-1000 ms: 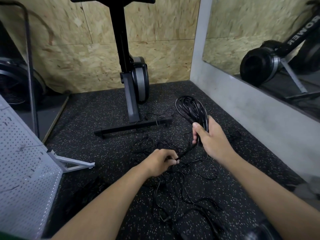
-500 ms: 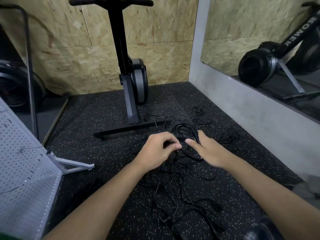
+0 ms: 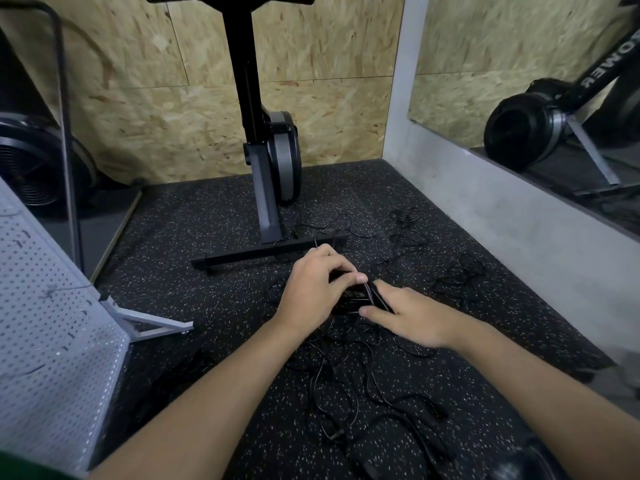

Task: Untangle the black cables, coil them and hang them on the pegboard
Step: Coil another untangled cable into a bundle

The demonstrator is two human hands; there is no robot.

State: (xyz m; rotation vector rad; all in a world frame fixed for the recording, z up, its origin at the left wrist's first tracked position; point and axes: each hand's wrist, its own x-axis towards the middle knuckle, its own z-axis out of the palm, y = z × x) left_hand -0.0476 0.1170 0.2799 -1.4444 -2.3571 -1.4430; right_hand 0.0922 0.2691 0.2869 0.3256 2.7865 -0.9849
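A bundle of coiled black cable [image 3: 356,299] lies low over the speckled floor between both hands. My left hand [image 3: 318,287] curls over its left side, fingers wrapped round the strands. My right hand [image 3: 412,317] grips the right side, thumb and fingers closed on the cable. Loose tangled black cables [image 3: 363,386] spread over the floor beneath and in front of my arms, with more loops [image 3: 460,275] to the right. The white pegboard [image 3: 45,327] stands at the left, tilted on a grey metal foot.
An upright exercise machine [image 3: 273,161] with a black base bar stands just behind my hands. A grey concrete ledge [image 3: 502,216] and a mirror run along the right. A black fan and a metal frame tube [image 3: 69,140] stand at the far left.
The coil, held up in my right hand a second ago, has come down to the floor. My left hand moved up from the loose strand onto the bundle.
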